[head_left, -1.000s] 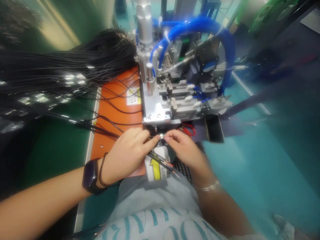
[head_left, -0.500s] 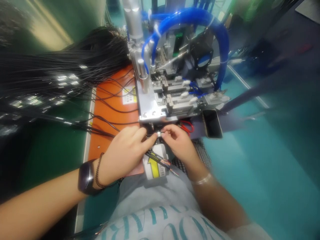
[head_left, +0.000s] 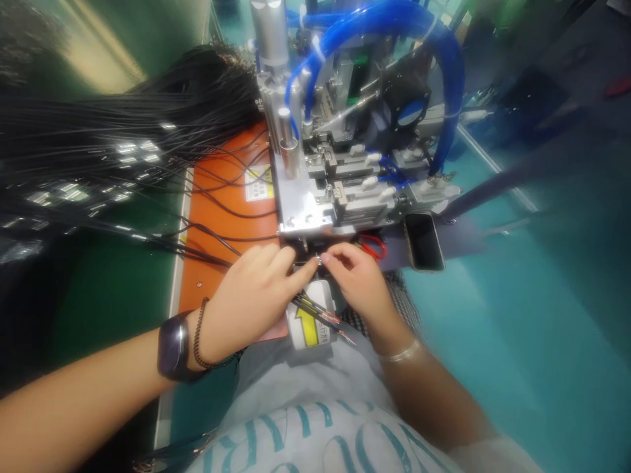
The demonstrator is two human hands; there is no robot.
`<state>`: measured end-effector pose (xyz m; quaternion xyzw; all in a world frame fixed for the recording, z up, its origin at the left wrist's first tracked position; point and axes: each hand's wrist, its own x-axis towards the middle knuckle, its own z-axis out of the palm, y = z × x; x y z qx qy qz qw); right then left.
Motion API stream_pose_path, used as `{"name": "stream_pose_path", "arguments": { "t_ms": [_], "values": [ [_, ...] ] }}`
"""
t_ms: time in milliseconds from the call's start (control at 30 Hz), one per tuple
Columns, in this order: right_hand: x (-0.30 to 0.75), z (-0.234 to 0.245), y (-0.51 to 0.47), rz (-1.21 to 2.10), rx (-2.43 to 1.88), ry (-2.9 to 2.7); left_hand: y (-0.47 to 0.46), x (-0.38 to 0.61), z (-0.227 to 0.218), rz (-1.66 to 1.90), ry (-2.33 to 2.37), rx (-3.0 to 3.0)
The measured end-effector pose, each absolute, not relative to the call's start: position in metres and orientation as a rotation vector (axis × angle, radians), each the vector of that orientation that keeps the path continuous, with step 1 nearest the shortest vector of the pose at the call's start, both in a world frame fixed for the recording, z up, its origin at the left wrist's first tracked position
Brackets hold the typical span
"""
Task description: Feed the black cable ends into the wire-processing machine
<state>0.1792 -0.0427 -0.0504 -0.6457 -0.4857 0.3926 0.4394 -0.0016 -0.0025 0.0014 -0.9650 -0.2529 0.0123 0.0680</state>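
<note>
My left hand (head_left: 250,299) lies on the front of the orange mat, its fingers closed on thin black cables (head_left: 308,303) that run up to a small metal terminal (head_left: 319,261). My right hand (head_left: 357,282) pinches that terminal from the other side, and the fingertips of both hands nearly meet there. Frayed coloured wire ends (head_left: 342,335) stick out below, over a white label with a yellow arrow (head_left: 306,326). The terminal sits just in front of a silver metal machine block (head_left: 302,223), and my fingers partly hide it.
A huge bundle of black cables (head_left: 123,125) spreads left over the orange mat (head_left: 221,197). Behind rise a pneumatic crimping machine (head_left: 355,151) with blue tubing (head_left: 379,26). A phone (head_left: 422,242) and red-handled pliers (head_left: 372,246) lie to the right. A teal floor lies beyond.
The view has shifted slightly. Both hands stay at the metal terminal, and my right fingers curl a little more closely around it.
</note>
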Motion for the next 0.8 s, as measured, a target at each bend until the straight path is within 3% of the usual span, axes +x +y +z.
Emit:
{"name": "stream_pose_path", "arguments": {
  "t_ms": [233,533,800],
  "values": [
    [0.1778,-0.0417,-0.0439,0.703,-1.623,-1.459,-0.0039,-0.0039,-0.0004,0.023,-0.776,-2.9],
    [0.1831,-0.0424,-0.0427,0.915,-1.642,-1.364,-0.0033,0.0,-0.0003,-0.037,-0.777,-2.885],
    [0.181,-0.0464,-0.0413,0.938,-1.622,-1.308,-0.0057,0.0024,0.0058,0.119,-0.773,-2.885]
  ]
}}
